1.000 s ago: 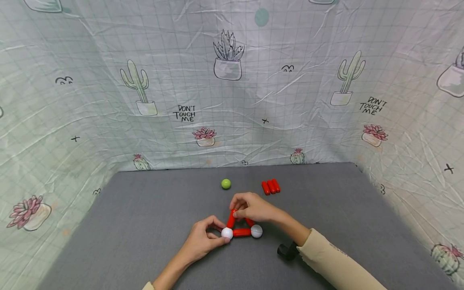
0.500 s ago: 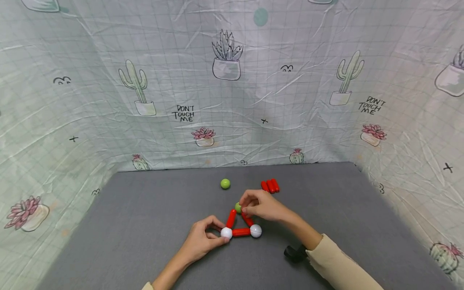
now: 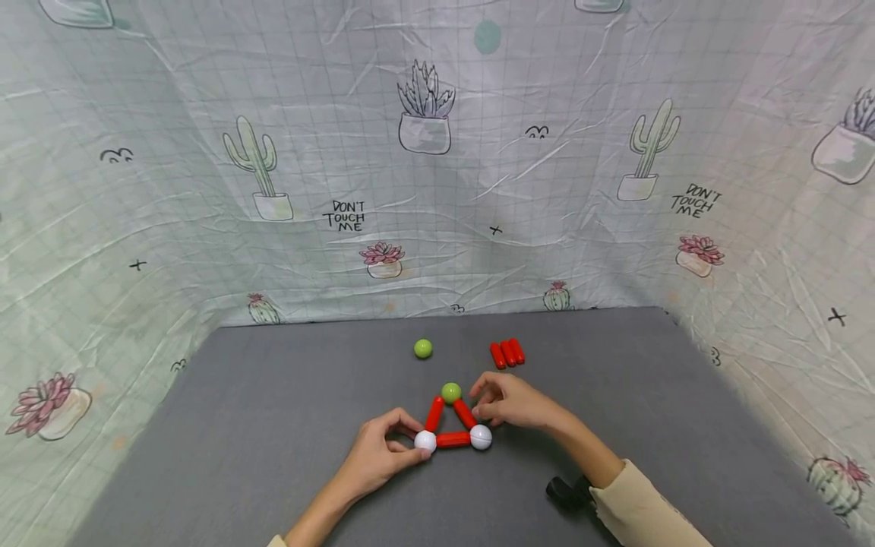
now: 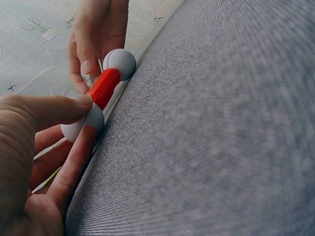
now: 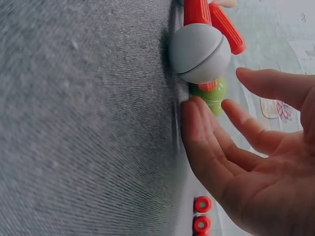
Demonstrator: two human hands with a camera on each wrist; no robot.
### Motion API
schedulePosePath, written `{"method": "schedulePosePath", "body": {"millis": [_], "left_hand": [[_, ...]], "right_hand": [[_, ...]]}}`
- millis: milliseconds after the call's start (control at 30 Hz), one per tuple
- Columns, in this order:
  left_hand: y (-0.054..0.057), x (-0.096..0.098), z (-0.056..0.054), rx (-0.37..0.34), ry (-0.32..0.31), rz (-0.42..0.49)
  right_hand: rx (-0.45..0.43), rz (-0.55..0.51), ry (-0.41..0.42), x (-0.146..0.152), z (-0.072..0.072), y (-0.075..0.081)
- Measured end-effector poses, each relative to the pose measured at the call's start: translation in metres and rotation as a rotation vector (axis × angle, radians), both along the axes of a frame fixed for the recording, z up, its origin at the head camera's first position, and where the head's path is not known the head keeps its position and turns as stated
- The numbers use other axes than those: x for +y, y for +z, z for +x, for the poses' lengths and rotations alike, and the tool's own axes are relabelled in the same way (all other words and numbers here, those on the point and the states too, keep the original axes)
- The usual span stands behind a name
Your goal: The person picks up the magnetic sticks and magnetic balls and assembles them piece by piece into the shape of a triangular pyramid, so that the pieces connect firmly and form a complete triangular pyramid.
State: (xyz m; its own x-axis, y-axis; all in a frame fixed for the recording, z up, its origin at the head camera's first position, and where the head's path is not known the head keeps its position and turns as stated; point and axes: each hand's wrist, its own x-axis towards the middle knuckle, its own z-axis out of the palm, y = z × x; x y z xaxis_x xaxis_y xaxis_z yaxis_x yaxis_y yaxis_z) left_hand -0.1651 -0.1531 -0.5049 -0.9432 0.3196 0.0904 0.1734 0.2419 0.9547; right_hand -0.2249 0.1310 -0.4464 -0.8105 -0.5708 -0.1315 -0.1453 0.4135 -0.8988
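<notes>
Three red rods and three balls form a triangle on the grey table. My left hand [image 3: 383, 448] pinches the near-left white ball [image 3: 425, 441] between thumb and fingers. A bottom red rod [image 3: 453, 440] joins it to the right white ball [image 3: 481, 437]. From there the right red rod [image 3: 465, 414] runs to a green ball [image 3: 451, 393] at the top. The left red rod [image 3: 434, 415] rises from the held ball; its free end [image 5: 238, 47] stands apart from the green ball in the right wrist view. My right hand [image 3: 513, 399] hovers beside the right rod, fingers loosely bent around nothing.
Another green ball [image 3: 423, 349] lies farther back on the grey table [image 3: 307, 395]. Several red rods [image 3: 507, 354] rest side by side at the back right. A patterned cloth [image 3: 437, 190] encloses the back and sides. A black device [image 3: 567, 494] sits by the right wrist.
My right hand went from the left rod's top to the green ball, then drew back to the right, uncovering that ball. The left hand kept its pinch on the white ball.
</notes>
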Motion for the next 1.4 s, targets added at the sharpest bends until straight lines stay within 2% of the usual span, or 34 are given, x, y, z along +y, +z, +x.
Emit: {"method": "schedulePosePath", "body": {"millis": [233,500,733,933,1167,1400], "left_hand": [[0.0,0.0,0.0,-0.016,0.004,-0.001],[0.001,0.0,0.0,-0.012,0.008,0.002],[0.0,-0.001,0.0,0.029,-0.002,-0.005],[0.001,0.0,-0.001,0.037,0.008,-0.008],[0.0,0.0,-0.001,0.054,-0.007,0.008],[0.0,0.0,-0.003,0.064,0.002,-0.016]], "right_hand": [[-0.056,0.004,0.001,-0.002,0.004,-0.004],[-0.043,0.007,-0.004,-0.005,0.003,-0.01],[-0.011,0.019,0.001,-0.006,0.002,-0.013],[-0.006,0.023,0.006,-0.006,0.003,-0.014],[0.005,0.025,0.009,-0.006,0.003,-0.015],[0.023,0.015,0.016,-0.004,0.0,-0.016]]}}
